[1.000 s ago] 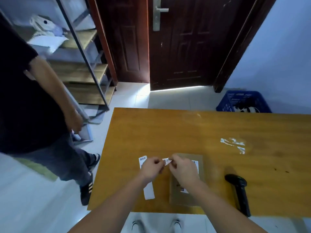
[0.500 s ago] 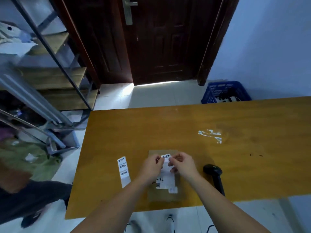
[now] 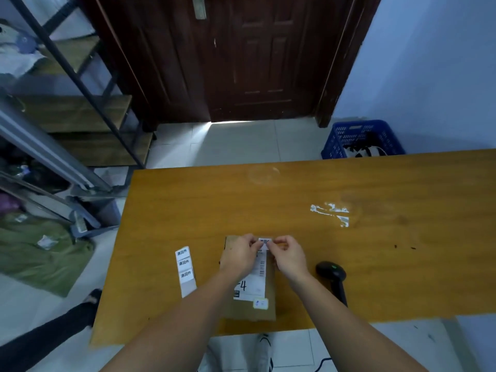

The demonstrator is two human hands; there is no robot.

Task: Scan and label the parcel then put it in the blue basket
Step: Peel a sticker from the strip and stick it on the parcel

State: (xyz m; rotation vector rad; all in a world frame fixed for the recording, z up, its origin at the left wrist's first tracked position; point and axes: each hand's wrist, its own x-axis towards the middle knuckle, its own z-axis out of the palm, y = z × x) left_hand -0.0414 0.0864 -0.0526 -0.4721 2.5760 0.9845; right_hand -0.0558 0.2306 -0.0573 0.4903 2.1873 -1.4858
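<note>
In the head view, a flat brown parcel [image 3: 251,299] is seen lying on the wooden desk [image 3: 349,251] near its front edge. A small white label [image 3: 264,242] is pinched between the left hand [image 3: 239,255] and the right hand [image 3: 288,255], held over the far end of the parcel, above its printed shipping sheet. A strip of labels [image 3: 184,269] lies just left of the parcel, and a black scanner [image 3: 332,277] rests to its right. The blue basket [image 3: 361,138] stands on the floor beyond the desk, well apart from the parcel.
</note>
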